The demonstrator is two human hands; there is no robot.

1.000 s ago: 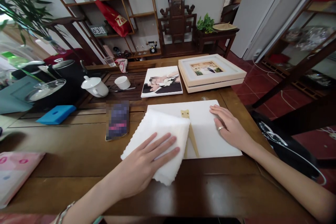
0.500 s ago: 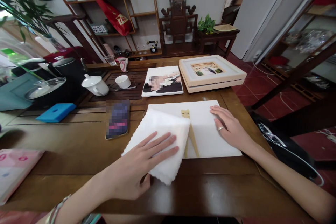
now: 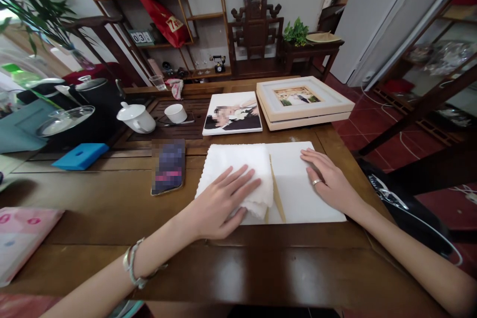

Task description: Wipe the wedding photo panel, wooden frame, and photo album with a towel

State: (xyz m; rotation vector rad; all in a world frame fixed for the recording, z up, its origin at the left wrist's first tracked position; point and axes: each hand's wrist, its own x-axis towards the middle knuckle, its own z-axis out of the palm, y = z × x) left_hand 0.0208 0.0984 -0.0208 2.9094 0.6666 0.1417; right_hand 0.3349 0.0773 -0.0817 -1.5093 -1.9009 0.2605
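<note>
A folded white cloth (image 3: 240, 158) with a scalloped edge lies over the left part of a white rectangular panel (image 3: 294, 198). My left hand (image 3: 223, 203) presses flat on the cloth, fingers stretched out. From under the cloth's right edge shows a narrow tan stand leg (image 3: 278, 194) on the panel; its upper end is hidden. At the panel's right edge rests my right hand (image 3: 330, 181), fingers extended on the white surface and a ring on one finger. The panel lies flat on the brown wooden table (image 3: 261, 263).
Behind the panel are a photo panel (image 3: 242, 121) and stacked pale frames (image 3: 311, 102). Leftward lie a phone (image 3: 169, 166), a blue block (image 3: 80, 156) and a pink-and-white packet (image 3: 28, 238). A lidded white cup (image 3: 136, 118) and a small white bowl (image 3: 176, 114) stand farther back.
My left hand has moved the cloth up and slightly right over the panel. The cloth now covers the top of the tan stand. My right hand stays at the panel's right edge.
</note>
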